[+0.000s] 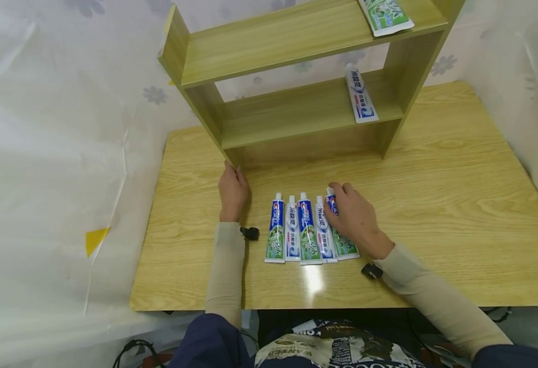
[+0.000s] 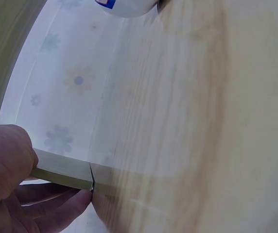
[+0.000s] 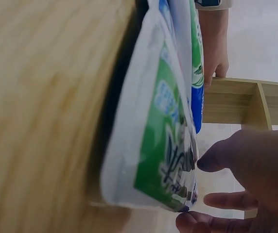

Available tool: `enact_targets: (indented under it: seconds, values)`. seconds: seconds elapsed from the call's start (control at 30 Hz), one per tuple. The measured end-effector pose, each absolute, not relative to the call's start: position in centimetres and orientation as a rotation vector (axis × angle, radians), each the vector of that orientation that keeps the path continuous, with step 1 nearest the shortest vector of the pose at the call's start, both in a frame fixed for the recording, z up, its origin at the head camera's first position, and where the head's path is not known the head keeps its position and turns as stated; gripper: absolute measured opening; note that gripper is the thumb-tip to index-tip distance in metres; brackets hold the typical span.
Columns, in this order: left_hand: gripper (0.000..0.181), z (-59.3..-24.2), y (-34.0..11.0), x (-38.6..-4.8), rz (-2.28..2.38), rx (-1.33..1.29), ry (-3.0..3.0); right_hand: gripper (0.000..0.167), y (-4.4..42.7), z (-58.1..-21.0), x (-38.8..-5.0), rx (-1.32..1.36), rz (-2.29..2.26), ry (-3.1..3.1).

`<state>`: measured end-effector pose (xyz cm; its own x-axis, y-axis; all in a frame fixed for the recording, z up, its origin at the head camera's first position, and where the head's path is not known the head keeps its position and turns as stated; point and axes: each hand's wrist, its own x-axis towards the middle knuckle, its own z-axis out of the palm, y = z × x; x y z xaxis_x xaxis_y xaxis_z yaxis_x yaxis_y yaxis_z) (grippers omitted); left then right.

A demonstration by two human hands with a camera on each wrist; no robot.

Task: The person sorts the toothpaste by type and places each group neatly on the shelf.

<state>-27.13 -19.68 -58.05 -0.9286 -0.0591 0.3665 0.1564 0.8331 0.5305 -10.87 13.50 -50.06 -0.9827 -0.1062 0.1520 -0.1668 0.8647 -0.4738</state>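
Note:
My left hand (image 1: pixel 233 194) grips the lower front corner of a wooden shelf unit (image 1: pixel 287 115). In the left wrist view its thumb and fingers lie on opposite sides of the panel end (image 2: pixel 63 167). My right hand (image 1: pixel 354 217) holds the rightmost toothpaste tube (image 1: pixel 346 249), a green, blue and white one, by its upper part. Seen from the right wrist, thumb and fingers are at either side of that tube (image 3: pixel 153 145). Left of it lie a white-and-blue tube (image 1: pixel 326 235), a green-and-blue Crest tube (image 1: pixel 308 235) and more tubes in the same row, caps away from me.
A white-and-blue tube (image 1: pixel 361 97) lies on the middle board at the right. Above it a green tube (image 1: pixel 386 15) rests on the top board, its end over the front edge. The wooden table (image 1: pixel 457 204) carries the shelf, and whitish sheeting (image 1: pixel 57 153) hangs at the left.

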Motion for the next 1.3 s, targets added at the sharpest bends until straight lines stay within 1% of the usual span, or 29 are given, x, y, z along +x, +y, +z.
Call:
enact_targets:
  seconds: [0.17, 0.4, 0.77, 1.3]
  values:
    - [0.048, -58.24, -19.81, -27.35, -0.788, -0.097, -2.628, 0.052, 13.77, -50.11, -10.61, 0.219, 0.745, -2.957]
    - [0.049, -58.12, -19.8, -27.34, -0.784, -0.103, -2.632, 0.063, 13.89, -50.05, -10.45, 0.173, 0.752, -3.116]
    - [0.047, -58.01, -19.82, -27.09, -0.814, -0.107, -2.628, 0.07, 14.2, -49.86, -10.44, 0.167, 0.86, -3.167]
    - [0.045, -58.13, -19.8, -27.17, -0.814, -0.105, -2.641, 0.067, 14.55, -50.41, -10.25, 0.203, 0.924, -3.114]
